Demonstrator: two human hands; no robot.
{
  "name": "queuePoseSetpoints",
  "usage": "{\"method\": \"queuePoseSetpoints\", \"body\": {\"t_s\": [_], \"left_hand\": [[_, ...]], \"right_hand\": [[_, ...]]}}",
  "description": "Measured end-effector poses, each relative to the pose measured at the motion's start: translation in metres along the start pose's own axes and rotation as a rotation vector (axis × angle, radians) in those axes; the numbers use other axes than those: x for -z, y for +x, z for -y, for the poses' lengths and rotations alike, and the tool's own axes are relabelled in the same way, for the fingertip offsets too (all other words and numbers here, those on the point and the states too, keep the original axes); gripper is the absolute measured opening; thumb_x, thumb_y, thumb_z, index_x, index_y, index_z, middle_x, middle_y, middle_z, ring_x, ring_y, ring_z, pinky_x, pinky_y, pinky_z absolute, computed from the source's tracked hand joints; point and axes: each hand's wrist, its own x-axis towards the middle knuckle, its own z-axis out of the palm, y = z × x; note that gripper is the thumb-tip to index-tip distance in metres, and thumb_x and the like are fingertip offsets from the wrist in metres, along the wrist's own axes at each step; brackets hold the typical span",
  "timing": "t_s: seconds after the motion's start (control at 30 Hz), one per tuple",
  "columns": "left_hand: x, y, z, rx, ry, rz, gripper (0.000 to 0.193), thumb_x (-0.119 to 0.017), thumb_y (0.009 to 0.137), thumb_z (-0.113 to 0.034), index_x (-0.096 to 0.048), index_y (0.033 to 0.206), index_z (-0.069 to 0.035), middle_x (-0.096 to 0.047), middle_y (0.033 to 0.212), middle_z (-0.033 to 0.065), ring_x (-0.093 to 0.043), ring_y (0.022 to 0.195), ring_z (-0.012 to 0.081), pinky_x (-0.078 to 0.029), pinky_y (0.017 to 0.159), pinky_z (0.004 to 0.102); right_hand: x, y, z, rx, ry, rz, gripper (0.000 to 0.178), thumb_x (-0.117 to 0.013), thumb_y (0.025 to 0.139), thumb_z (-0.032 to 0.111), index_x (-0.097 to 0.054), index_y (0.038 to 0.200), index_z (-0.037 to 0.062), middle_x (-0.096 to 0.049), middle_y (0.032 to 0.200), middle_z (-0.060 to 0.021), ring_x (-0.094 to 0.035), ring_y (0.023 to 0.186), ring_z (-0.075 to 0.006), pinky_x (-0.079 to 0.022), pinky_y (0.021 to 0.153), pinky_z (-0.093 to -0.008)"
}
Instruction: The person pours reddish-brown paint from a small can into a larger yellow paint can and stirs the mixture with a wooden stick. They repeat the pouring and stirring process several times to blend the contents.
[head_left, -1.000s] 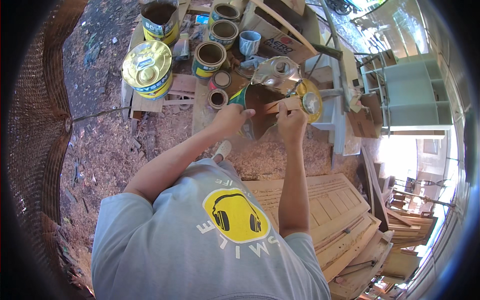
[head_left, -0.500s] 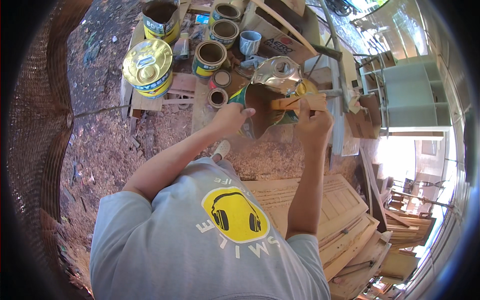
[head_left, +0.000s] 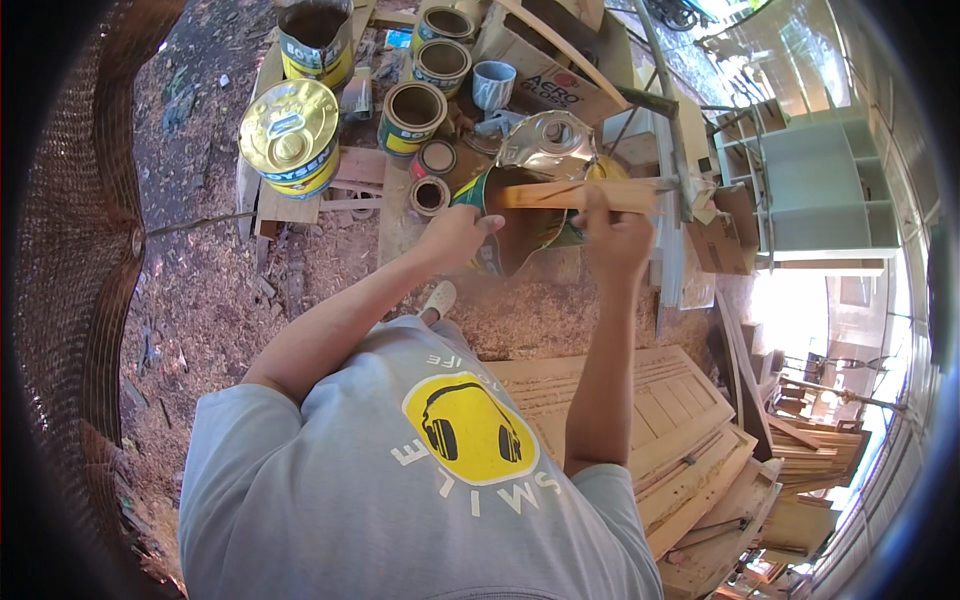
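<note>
A large paint can point(head_left: 515, 243) is tipped toward me, its inside coated in brown. My left hand point(head_left: 462, 236) is closed on its left rim, thumb over the edge. With my right hand point(head_left: 617, 238) I grip a flat wooden stick point(head_left: 545, 196), which lies nearly level across the can's mouth, its left end inside. What the stick's tip touches is hidden. A shiny bent metal lid point(head_left: 545, 142) stands up at the can's far side. Two small open tins, one reddish point(head_left: 436, 157) and one dark inside point(head_left: 430, 196), stand to the left of it.
Open paint cans point(head_left: 412, 118) stand farther back, beside a pale blue cup point(head_left: 493, 86) and a cardboard box point(head_left: 560, 80). A gold-lidded can point(head_left: 289, 140) sits at the left. Carved wooden panels point(head_left: 660, 410) lie at my right. Wood shavings cover the ground point(head_left: 330, 260).
My right hand has shifted slightly left, and the stick has slid left, farther across the can's mouth. My left hand keeps its grip on the rim.
</note>
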Motion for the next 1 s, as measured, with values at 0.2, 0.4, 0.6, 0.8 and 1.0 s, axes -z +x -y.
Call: {"method": "queuePoseSetpoints", "body": {"t_s": [0.2,0.4,0.6,0.8,1.0], "left_hand": [[-0.003,-0.001,0.003,-0.022,-0.065,-0.049,0.056,-0.061,0.102,-0.049,-0.071,0.09,0.004,-0.07,0.085,0.0227,-0.069,0.085,0.0391,-0.051,0.08,0.0489],[-0.01,0.003,0.007,-0.032,0.002,-0.107,0.056,-0.061,0.102,-0.049,-0.072,0.093,0.005,-0.071,0.088,0.0241,-0.071,0.09,0.0387,-0.052,0.082,0.0482],[-0.009,0.004,0.01,-0.057,-0.024,-0.086,0.059,-0.061,0.102,-0.051,-0.072,0.096,0.006,-0.072,0.088,0.023,-0.071,0.088,0.0376,-0.052,0.081,0.0473],[-0.007,0.003,0.01,-0.047,-0.037,-0.066,0.058,-0.061,0.102,-0.051,-0.072,0.096,0.006,-0.072,0.086,0.0218,-0.071,0.086,0.0377,-0.052,0.08,0.0468],[-0.004,0.002,0.005,-0.023,-0.026,-0.032,0.056,-0.059,0.102,-0.049,-0.073,0.1,0.006,-0.073,0.097,0.0275,-0.07,0.099,0.0432,-0.052,0.088,0.0494]], "right_hand": [[-0.048,-0.011,-0.051,-0.125,0.045,0.136,0.023,-0.07,0.098,0.018,-0.071,0.096,-0.005,-0.071,0.07,-0.0074,-0.068,0.06,-0.0137,-0.051,0.057,-0.028],[-0.035,-0.003,-0.071,-0.107,-0.051,0.077,0.024,-0.071,0.098,0.017,-0.071,0.091,-0.0055,-0.071,0.07,-0.0086,-0.066,0.058,-0.013,-0.051,0.055,-0.0296],[-0.024,0.003,-0.09,0.182,-0.322,0.019,0.022,-0.071,0.096,0.017,-0.072,0.092,-0.0046,-0.07,0.071,-0.0154,-0.068,0.062,-0.0281,-0.052,0.061,-0.0375],[-0.014,0.001,-0.053,0.218,-0.375,-0.071,0.025,-0.071,0.094,0.019,-0.07,0.086,-0.0044,-0.067,0.072,-0.0218,-0.065,0.067,-0.0425,-0.049,0.063,-0.0464],[0.021,0.003,0.013,0.277,-0.357,-0.065,0.019,-0.07,0.095,0.016,-0.072,0.088,-0.0022,-0.064,0.067,-0.0182,-0.061,0.06,-0.0386,-0.047,0.058,-0.0452]]}}
